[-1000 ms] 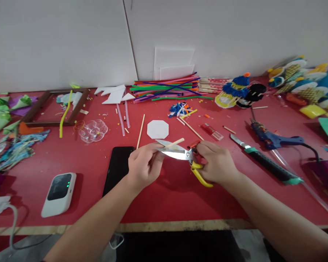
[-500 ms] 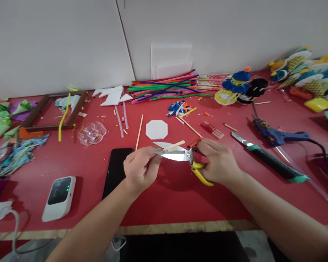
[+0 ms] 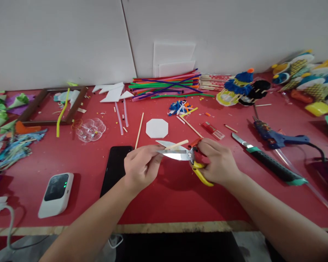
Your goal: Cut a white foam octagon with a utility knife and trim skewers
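Note:
My left hand [image 3: 142, 165] pinches a short wooden stick [image 3: 180, 143] whose free end points right, between the blades of a pair of scissors [image 3: 177, 154]. My right hand [image 3: 217, 160] is closed around the scissors' red and yellow handles. The blades stand slightly apart around the stick, their tips by my left fingers. Just beyond lies a white octagonal piece [image 3: 157, 128], flat on the red table [image 3: 175, 203]. A longer thin stick [image 3: 139, 130] lies left of the octagon, and a black phone [image 3: 115, 169] is partly hidden behind my left hand.
On the right lie a utility knife [image 3: 273, 165] and a blue glue gun [image 3: 280, 136]. Colourful pipe cleaners [image 3: 166, 86] are piled against the wall. A white device [image 3: 56, 194], a plastic dish [image 3: 91, 130] and a brown frame [image 3: 35, 105] are at left.
The view has shifted slightly. My hands keep nearly the same pose, with the stick still between the scissor blades.

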Action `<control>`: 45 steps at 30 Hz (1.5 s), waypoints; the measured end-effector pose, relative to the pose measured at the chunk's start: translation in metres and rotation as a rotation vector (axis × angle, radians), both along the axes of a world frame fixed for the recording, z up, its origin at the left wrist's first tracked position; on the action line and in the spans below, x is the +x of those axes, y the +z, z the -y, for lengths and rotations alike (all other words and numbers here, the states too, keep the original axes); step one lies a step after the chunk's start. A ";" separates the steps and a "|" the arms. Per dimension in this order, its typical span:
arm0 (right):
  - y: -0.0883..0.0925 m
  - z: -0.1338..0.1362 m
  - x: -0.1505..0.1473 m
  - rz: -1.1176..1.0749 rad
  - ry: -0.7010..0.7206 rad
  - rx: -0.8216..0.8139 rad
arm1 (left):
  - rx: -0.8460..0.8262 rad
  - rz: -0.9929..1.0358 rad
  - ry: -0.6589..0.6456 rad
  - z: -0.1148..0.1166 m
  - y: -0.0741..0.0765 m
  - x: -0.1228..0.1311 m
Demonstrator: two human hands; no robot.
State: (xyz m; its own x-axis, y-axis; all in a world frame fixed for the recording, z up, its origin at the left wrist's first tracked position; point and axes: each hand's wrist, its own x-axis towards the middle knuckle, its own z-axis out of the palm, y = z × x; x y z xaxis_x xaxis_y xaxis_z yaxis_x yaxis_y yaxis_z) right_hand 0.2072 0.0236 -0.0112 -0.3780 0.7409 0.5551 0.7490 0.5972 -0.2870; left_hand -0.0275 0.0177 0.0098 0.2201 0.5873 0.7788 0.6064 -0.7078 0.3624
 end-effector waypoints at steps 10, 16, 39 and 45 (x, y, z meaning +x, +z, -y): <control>0.001 0.005 0.000 0.042 -0.011 0.026 | 0.025 -0.016 0.033 0.002 0.001 0.002; -0.002 0.007 -0.001 0.026 -0.008 0.000 | -0.042 0.035 0.052 0.002 -0.003 0.004; 0.002 0.001 0.003 0.007 -0.013 -0.011 | 0.017 -0.030 0.013 0.003 0.000 0.002; 0.000 0.000 0.003 0.003 -0.003 -0.012 | 0.026 -0.023 0.009 0.003 -0.002 0.001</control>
State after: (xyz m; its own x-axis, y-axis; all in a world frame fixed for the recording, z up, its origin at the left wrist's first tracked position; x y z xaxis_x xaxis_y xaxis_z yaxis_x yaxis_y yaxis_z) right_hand 0.2101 0.0234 -0.0108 -0.3775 0.7483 0.5455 0.7512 0.5919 -0.2920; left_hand -0.0261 0.0150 0.0075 0.2330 0.5692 0.7885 0.6208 -0.7112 0.3299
